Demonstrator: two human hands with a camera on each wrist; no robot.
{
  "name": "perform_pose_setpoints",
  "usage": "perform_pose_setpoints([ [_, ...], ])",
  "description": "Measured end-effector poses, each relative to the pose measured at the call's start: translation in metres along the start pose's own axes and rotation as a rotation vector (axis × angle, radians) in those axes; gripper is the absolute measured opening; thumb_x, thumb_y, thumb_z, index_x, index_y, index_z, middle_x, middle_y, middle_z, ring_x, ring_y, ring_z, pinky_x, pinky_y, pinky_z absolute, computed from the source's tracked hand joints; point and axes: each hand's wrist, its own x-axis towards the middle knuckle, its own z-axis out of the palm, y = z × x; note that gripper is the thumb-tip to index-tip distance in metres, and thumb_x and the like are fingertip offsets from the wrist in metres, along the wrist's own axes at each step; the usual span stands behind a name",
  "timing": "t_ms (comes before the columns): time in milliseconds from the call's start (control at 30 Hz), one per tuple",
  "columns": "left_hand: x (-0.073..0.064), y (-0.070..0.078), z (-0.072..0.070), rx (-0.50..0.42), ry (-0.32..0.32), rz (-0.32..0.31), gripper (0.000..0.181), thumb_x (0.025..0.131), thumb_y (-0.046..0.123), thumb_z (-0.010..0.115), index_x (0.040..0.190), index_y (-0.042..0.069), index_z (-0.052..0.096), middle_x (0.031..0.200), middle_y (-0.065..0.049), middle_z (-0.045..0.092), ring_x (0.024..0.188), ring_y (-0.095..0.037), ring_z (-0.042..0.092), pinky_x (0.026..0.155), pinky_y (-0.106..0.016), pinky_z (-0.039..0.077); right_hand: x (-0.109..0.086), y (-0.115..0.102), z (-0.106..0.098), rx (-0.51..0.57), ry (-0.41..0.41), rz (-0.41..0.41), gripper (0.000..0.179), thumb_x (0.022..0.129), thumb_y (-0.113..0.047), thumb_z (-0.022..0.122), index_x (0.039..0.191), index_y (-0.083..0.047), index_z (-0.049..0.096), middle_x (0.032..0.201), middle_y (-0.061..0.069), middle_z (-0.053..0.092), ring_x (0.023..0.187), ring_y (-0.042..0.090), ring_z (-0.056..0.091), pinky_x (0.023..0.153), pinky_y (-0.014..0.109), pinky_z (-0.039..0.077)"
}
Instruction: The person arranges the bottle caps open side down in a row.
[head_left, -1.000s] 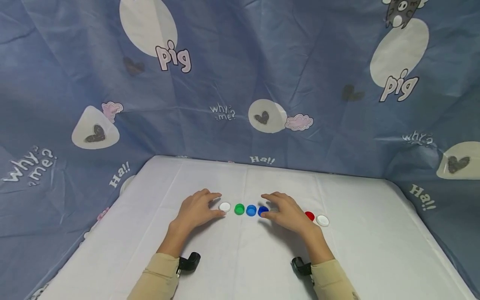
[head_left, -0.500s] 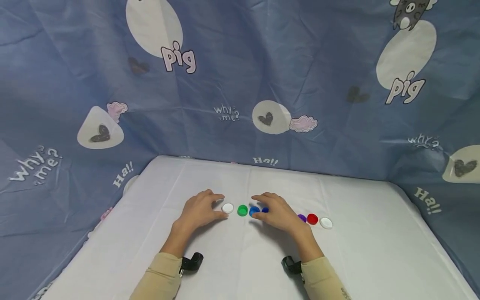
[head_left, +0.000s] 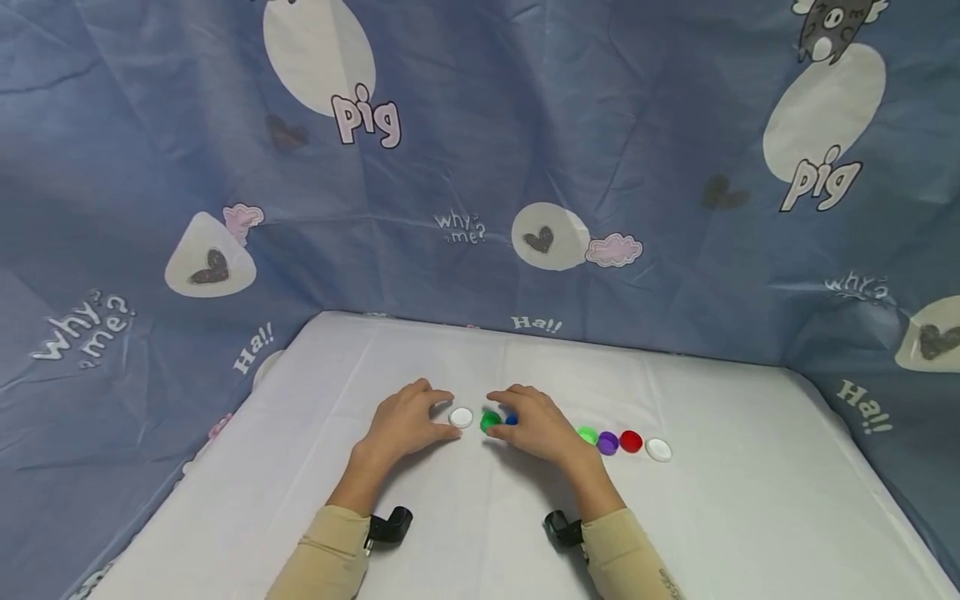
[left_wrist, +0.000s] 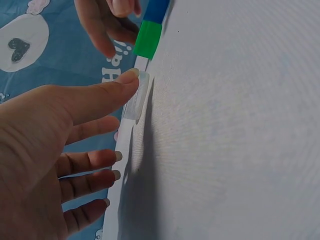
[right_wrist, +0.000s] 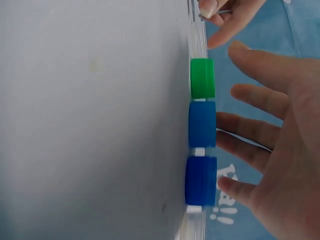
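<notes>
A row of bottle caps crosses the white table. My left hand (head_left: 408,421) is beside the white cap (head_left: 461,417) at the row's left end, thumb and forefinger spread around it and the other fingers loosely bent. My right hand (head_left: 536,425) hovers over the row, its thumb and forefinger apart on the near and far sides of the green cap (head_left: 490,420), gripping nothing. In the right wrist view, a lighter blue cap (right_wrist: 202,124) and a dark blue cap (right_wrist: 201,181) stand below the green one, beside the relaxed fingers. In the head view, the right hand hides part of the row.
Right of my right wrist lie a light green cap (head_left: 587,435), a purple cap (head_left: 608,443), a red cap (head_left: 632,441) and another white cap (head_left: 659,450). A blue printed cloth (head_left: 450,167) hangs behind the white-covered table (head_left: 750,500).
My right hand has moved left along the row, from the dark blue cap to the green one, uncovering the purple and light green caps. The left hand stays at the white cap.
</notes>
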Motion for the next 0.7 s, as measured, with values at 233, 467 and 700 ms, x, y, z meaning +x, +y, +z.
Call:
perform_pose_setpoints([
  [233,0.001,0.000,-0.002,-0.011,-0.012,0.009,0.060,0.072,0.054,0.083,0.123,0.024,0.071,0.093,0.002,0.057,0.072,-0.013,0.049,0.061,-0.032,0.043,0.008,-0.008,0.006,-0.027,-0.001,0.002,0.053,0.085,-0.038,0.075,0.133,-0.019,0.064,0.125,0.003,0.066,0.120,0.026,0.059,0.105,0.047,0.044],
  [467,0.003,0.002,-0.001,-0.006,-0.011,0.020,0.056,0.072,0.052,0.084,0.120,0.025,0.072,0.096,0.002,0.059,0.074,-0.012,0.051,0.062,-0.032,0.044,0.016,-0.011,0.010,-0.090,0.000,-0.023,0.050,0.084,-0.034,0.076,0.130,-0.017,0.066,0.118,0.003,0.068,0.111,0.024,0.062,0.099,0.046,0.046],
  [700,0.004,0.003,0.002,0.014,-0.026,0.020,0.054,0.073,0.052,0.083,0.118,0.025,0.073,0.097,0.003,0.060,0.078,-0.012,0.054,0.065,-0.032,0.047,0.022,-0.016,0.015,-0.111,-0.017,-0.044,0.049,0.083,-0.035,0.078,0.127,-0.016,0.068,0.113,0.002,0.068,0.100,0.020,0.061,0.092,0.044,0.047],
])
